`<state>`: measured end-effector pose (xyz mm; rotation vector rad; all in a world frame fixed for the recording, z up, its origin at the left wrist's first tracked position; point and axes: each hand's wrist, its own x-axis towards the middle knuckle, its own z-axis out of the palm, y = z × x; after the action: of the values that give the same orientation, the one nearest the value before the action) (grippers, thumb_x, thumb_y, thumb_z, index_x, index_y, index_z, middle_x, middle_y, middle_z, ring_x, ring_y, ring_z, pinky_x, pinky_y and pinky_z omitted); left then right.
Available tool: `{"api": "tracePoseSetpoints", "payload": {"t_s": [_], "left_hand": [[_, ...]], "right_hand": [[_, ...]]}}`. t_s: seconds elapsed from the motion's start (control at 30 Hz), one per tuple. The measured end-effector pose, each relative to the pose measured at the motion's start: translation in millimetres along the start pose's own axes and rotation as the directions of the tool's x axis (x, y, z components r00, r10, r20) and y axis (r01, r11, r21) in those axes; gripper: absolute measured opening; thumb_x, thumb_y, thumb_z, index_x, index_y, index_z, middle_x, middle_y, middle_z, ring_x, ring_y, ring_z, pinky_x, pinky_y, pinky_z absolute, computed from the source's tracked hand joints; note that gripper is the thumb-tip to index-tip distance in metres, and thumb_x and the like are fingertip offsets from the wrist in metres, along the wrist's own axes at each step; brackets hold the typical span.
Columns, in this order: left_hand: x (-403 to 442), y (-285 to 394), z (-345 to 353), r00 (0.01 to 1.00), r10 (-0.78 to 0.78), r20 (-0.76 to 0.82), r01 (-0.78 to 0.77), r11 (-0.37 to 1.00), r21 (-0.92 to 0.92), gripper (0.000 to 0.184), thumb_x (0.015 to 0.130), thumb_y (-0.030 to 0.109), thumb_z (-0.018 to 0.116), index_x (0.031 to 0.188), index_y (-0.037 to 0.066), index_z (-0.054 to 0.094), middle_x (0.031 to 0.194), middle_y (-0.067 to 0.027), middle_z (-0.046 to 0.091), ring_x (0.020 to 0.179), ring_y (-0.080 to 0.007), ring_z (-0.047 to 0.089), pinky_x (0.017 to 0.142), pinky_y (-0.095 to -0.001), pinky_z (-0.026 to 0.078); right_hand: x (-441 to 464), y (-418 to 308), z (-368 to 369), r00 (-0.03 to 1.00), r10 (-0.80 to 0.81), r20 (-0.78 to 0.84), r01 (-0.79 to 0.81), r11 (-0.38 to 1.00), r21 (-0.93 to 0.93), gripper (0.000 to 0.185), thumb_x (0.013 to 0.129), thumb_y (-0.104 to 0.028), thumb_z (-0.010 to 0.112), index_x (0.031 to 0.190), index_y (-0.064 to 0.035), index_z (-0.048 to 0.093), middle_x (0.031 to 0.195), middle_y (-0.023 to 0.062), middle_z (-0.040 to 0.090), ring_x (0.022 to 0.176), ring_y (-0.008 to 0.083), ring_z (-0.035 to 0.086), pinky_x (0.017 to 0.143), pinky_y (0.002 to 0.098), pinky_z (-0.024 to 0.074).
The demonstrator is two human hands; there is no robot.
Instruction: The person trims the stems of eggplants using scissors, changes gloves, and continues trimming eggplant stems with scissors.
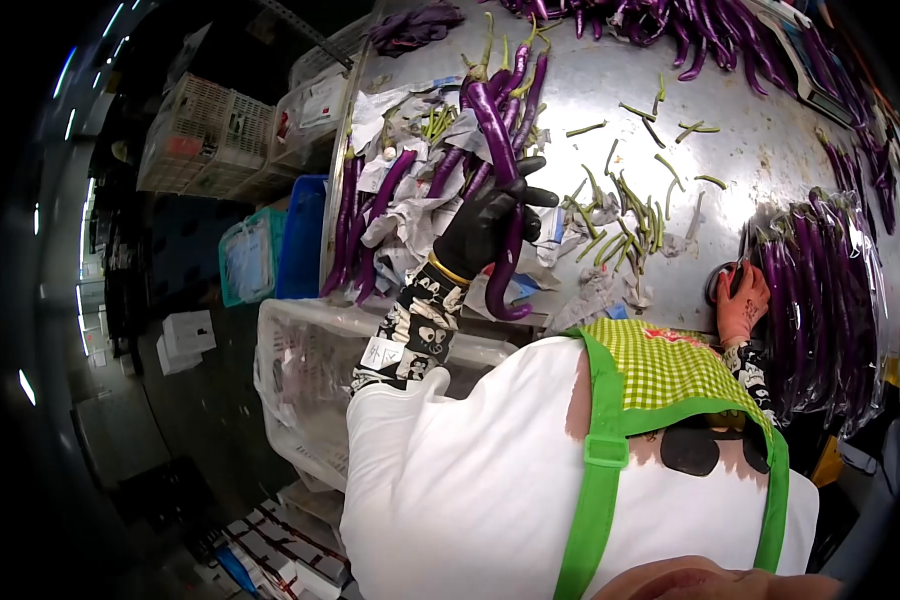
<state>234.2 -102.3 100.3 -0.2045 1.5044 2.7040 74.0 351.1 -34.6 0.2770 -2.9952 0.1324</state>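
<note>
My left hand (485,225), in a black glove, is closed around a long purple eggplant (503,140), whose curved lower end hangs near the table's front edge. Just beyond it are several more eggplants (525,110) with green stems, lying on crumpled paper. At the right, my right hand (744,300) wears an orange glove and is closed on scissors (717,279); only their dark handle shows clearly. Cut green stems (635,222) lie scattered between the hands. Bagged eggplants (815,300) in clear plastic sit right beside my right hand.
The metal table (590,95) carries a large eggplant pile (670,25) at its far side, near a dark-topped flat device (810,75). Paper scraps (410,215) cover its left part. Below stands a clear plastic crate (300,390); a blue bin (303,235) and stacked crates (200,130) are further left.
</note>
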Motion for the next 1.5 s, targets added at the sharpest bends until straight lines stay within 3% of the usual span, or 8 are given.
{"api": "tracePoseSetpoints", "payload": {"t_s": [0.33, 0.5, 0.63, 0.8, 1.03, 1.13, 1.23, 1.5], "left_hand": [[-13.3, -4.2, -11.1, 0.982, 0.017, -0.188, 0.02, 0.981, 0.195, 0.06, 0.101, 0.033, 0.055, 0.147, 0.0, 0.038, 0.115, -0.0157, 0.068, 0.08, -0.0154, 0.063, 0.076, -0.0294, 0.055], [-11.0, -17.9, -41.9, 0.987, -0.011, -0.16, -0.029, 0.968, -0.248, 0.053, 0.101, 0.024, 0.053, 0.148, 0.003, 0.04, 0.132, -0.0176, 0.061, 0.096, -0.0209, 0.064, 0.088, -0.0354, 0.055], [-1.9, -16.4, -58.8, 0.993, 0.059, 0.1, 0.003, 0.85, -0.527, 0.057, 0.101, 0.019, 0.051, 0.151, 0.0, 0.033, 0.14, -0.0209, 0.053, 0.12, -0.029, 0.059, 0.106, -0.0436, 0.048], [-0.4, -17.5, -54.2, 0.996, 0.077, 0.046, -0.036, 0.812, -0.582, 0.057, 0.101, 0.018, 0.051, 0.151, -0.001, 0.032, 0.141, -0.0224, 0.052, 0.123, -0.0311, 0.057, 0.108, -0.0452, 0.046], [14.7, -24.0, -46.2, 0.992, 0.099, -0.074, -0.123, 0.802, -0.585, 0.058, 0.1, 0.018, 0.052, 0.151, -0.003, 0.032, 0.142, -0.0244, 0.05, 0.128, -0.034, 0.054, 0.112, -0.0473, 0.044], [16.3, -27.9, -38.1, 0.978, 0.146, -0.146, -0.205, 0.776, -0.596, 0.061, 0.099, 0.017, 0.054, 0.151, -0.004, 0.03, 0.141, -0.0279, 0.05, 0.13, -0.038, 0.052, 0.113, -0.0489, 0.042], [24.2, -29.2, -23.8, 0.977, 0.195, -0.084, -0.21, 0.823, -0.527, 0.064, 0.097, 0.015, 0.057, 0.152, -0.001, 0.029, 0.135, -0.0237, 0.054, 0.128, -0.0382, 0.054, 0.113, -0.0484, 0.043], [32.6, -10.2, 38.1, 0.985, -0.095, -0.143, 0.065, 0.977, -0.205, 0.058, 0.098, 0.021, 0.06, 0.148, 0.001, 0.037, 0.106, -0.0154, 0.07, 0.093, -0.024, 0.07, 0.08, -0.0381, 0.06]], "right_hand": [[-3.7, 6.3, -2.2, 0.996, -0.085, -0.033, 0.085, 0.996, 0.011, 0.063, 0.085, -0.042, 0.072, 0.139, -0.0167, 0.052, 0.135, 0.0075, 0.054, 0.123, 0.0351, 0.049, 0.1, 0.0497, 0.0399], [3.0, 14.3, -5.1, 0.999, -0.045, 0.016, 0.043, 0.993, 0.109, 0.072, 0.087, -0.043, 0.071, 0.146, -0.0094, 0.045, 0.126, 0.0265, 0.057, 0.12, 0.0407, 0.053, 0.099, 0.0464, 0.0441], [10.5, 10.8, -27.4, 0.954, 0.075, 0.29, -0.098, 0.993, 0.066, 0.077, 0.086, -0.043, 0.071, 0.145, -0.0031, 0.043, 0.126, 0.0258, 0.058, 0.117, 0.0412, 0.057, 0.098, 0.0451, 0.0465], [18.2, 44.9, -8.6, 0.956, -0.064, 0.288, 0.015, 0.986, 0.169, 0.067, 0.085, -0.036, 0.071, 0.136, 0.0019, 0.051, 0.105, 0.0213, 0.067, 0.099, 0.0361, 0.067, 0.086, 0.0411, 0.0528], [49.8, 51.0, -24.9, 0.675, -0.172, 0.718, -0.563, 0.51, 0.651, 0.038, 0.091, -0.017, 0.067, 0.124, -0.0003, 0.06, 0.079, 0.0008, 0.066, 0.057, 0.0078, 0.055, 0.051, 0.0236, 0.0444], [38.4, 26.7, -31.8, 0.79, -0.179, 0.586, -0.53, 0.279, 0.801, 0.042, 0.09, -0.017, 0.07, 0.126, -0.0006, 0.058, 0.075, -0.0023, 0.059, 0.055, 0.0065, 0.051, 0.047, 0.0232, 0.0401], [47.1, -30.9, -68.7, 0.753, -0.302, 0.584, -0.487, 0.342, 0.804, 0.053, 0.088, -0.016, 0.075, 0.133, -0.0023, 0.053, 0.079, -0.0045, 0.055, 0.053, 0.0041, 0.047, 0.043, 0.0214, 0.0334], [72.0, -157.0, -122.5, 0.719, -0.563, 0.408, -0.451, 0.069, 0.89, 0.058, 0.089, -0.009, 0.075, 0.139, -0.0035, 0.047, 0.097, 0.002, 0.066, 0.064, 0.0052, 0.053, 0.052, 0.0199, 0.0407]]}}
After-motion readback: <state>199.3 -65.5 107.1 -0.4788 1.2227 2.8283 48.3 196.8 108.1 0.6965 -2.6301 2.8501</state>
